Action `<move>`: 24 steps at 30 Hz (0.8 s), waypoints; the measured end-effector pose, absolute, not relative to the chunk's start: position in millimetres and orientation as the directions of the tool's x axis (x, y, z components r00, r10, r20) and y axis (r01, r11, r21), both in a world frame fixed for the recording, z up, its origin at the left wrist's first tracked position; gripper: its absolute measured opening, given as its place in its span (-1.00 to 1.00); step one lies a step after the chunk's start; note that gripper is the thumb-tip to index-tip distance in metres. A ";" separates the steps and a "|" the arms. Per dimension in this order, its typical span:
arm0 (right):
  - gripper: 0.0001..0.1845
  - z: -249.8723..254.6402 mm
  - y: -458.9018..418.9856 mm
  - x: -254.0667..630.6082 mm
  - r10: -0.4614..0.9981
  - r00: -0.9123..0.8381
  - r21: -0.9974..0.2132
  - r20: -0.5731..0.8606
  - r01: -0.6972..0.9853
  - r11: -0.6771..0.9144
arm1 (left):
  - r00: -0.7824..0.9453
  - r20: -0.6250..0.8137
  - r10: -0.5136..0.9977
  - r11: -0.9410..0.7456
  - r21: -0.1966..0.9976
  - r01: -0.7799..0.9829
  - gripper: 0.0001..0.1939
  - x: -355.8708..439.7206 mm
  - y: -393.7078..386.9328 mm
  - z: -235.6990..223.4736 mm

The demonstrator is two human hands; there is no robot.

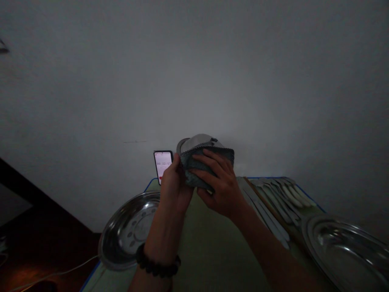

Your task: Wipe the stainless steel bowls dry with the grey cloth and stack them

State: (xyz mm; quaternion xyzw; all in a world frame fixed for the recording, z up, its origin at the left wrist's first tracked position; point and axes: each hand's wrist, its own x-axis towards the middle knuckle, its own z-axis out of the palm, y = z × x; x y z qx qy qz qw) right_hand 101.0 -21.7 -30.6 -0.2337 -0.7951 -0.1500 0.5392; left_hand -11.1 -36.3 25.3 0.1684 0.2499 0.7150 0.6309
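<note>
My left hand [176, 186] grips a round, pale dish [200, 140] from its left side, thumb up along the edge. It looks like a bowl or a deep plate; most of it is hidden. Over its near face lies a grey-green cloth [189, 163] with a dark checked border. My right hand [220, 182] presses this cloth against the dish, its fingers bent across the fabric. Both hands are raised above the far part of the table, close to the wall.
A phone [163, 162] showing a timer leans on the wall [194, 73]. Shiny metal basins stand on the table [209, 251], one at left [111, 231], one at right [316, 227]. Several pieces of cutlery [279, 194] and a brown stick [261, 194] lie at the right.
</note>
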 end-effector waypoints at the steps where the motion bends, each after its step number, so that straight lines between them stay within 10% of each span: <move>1: -0.68 -32.2 -21.0 100.6 0.196 -0.307 -0.004 0.931 0.529 0.848 | -0.148 -0.078 0.986 -0.081 0.557 -0.827 -0.54 -11.2 -36.6 26.0; 13: -0.68 -45.5 -15.3 104.8 0.092 -0.209 0.019 0.974 0.475 0.880 | -0.247 -0.083 0.965 -0.177 0.487 -0.855 -0.53 -20.4 -31.1 24.6; 24: -0.54 -60.2 -0.9 101.7 0.260 0.151 -0.292 0.954 0.262 0.920 | -0.273 -0.137 0.952 -0.188 0.441 -0.877 -0.54 -19.6 -27.0 18.7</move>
